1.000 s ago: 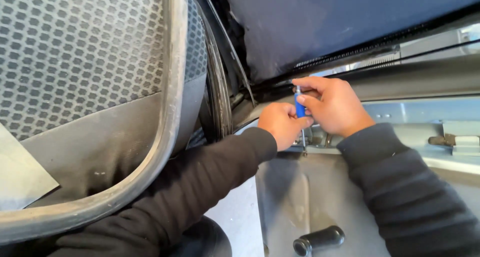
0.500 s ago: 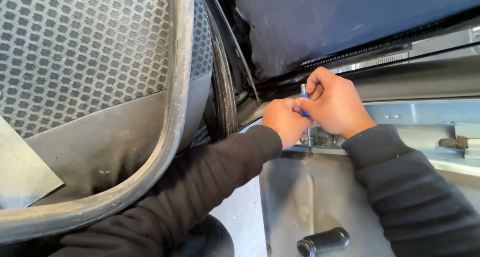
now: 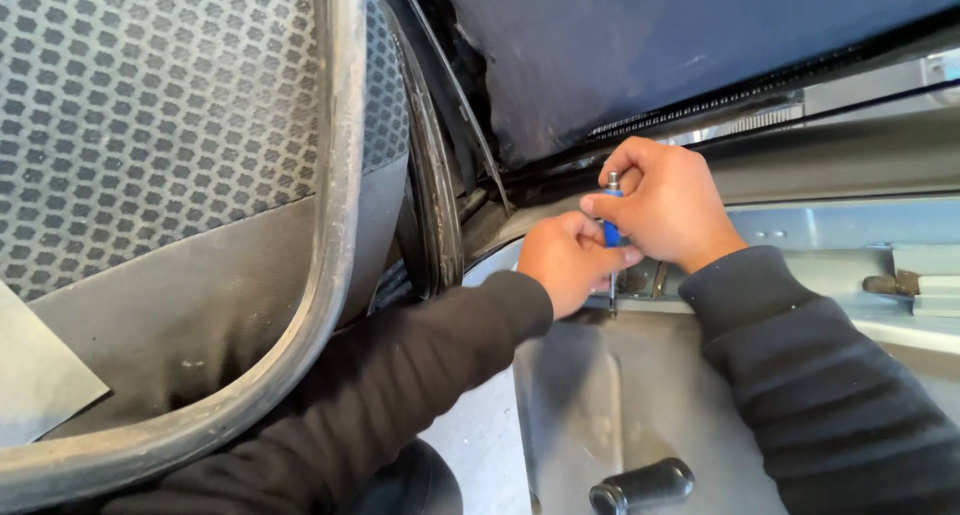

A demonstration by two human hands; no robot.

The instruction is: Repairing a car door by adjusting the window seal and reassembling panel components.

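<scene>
Black rubber caps a short stub at the bottom edge, nearest to me, standing on a grey metal panel that runs up between my dark sleeves. Further up, my left hand and right hand meet over the panel's upper edge. Both are closed on a small screwdriver with a blue handle: my right grip wraps the handle from above, thumb and fingers pressed round it, and my left grip pinches it lower down from the side. The tool stands nearly upright, its thin shaft pointing down at the panel just below my hands; I cannot tell what the tip sits in. To the right, a pale blue metal rail carries a rusty fitting. To the left, a seat with honeycomb-patterned fabric rises behind a grey rim. Beyond my hands lies a dark blue cushion.
</scene>
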